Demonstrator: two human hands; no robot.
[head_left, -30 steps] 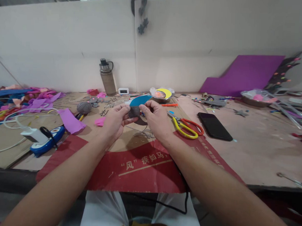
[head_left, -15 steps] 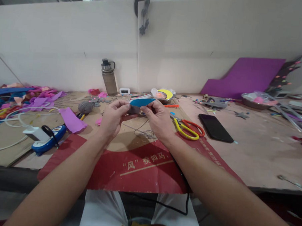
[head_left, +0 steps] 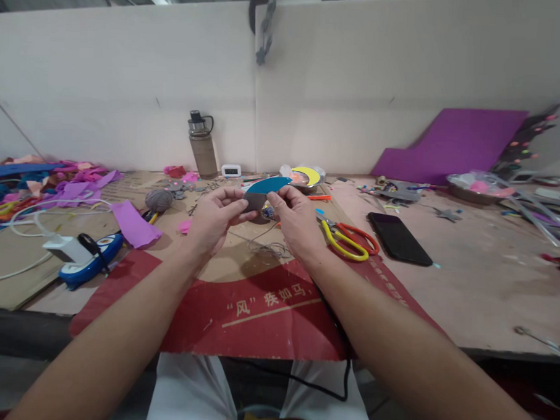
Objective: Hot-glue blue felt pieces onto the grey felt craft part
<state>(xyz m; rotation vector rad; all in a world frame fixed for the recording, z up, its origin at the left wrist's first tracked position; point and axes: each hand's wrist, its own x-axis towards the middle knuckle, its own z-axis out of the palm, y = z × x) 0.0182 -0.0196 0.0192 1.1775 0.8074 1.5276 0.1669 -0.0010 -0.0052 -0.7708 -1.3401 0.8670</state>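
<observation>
Between my two hands, a thin curved blue piece (head_left: 268, 185) with a grey part below it is held up over the cardboard. My left hand (head_left: 220, 215) pinches its left end between thumb and fingers. At the other end, my right hand (head_left: 293, 215) grips it with the thumb in front. Whether the blue and grey parts are joined I cannot tell. Under the hands lies loose grey string (head_left: 269, 249). Scissors with yellow and red handles (head_left: 346, 239) rest just right of my right hand. Behind the piece stands a bowl with a yellow crescent (head_left: 315, 174).
A black phone (head_left: 399, 239) lies on the right. On the left are a blue power strip (head_left: 92, 260) with cables, purple felt (head_left: 135, 223), a grey yarn ball (head_left: 158, 200) and heaped scraps. A bottle (head_left: 202, 148) stands by the wall. Red-printed cardboard (head_left: 256, 320) covers the table's front edge.
The blue piece has been raised and tilted slightly, so more of its grey lower part shows. My fingers have shifted a little along it; both hands still hold it.
</observation>
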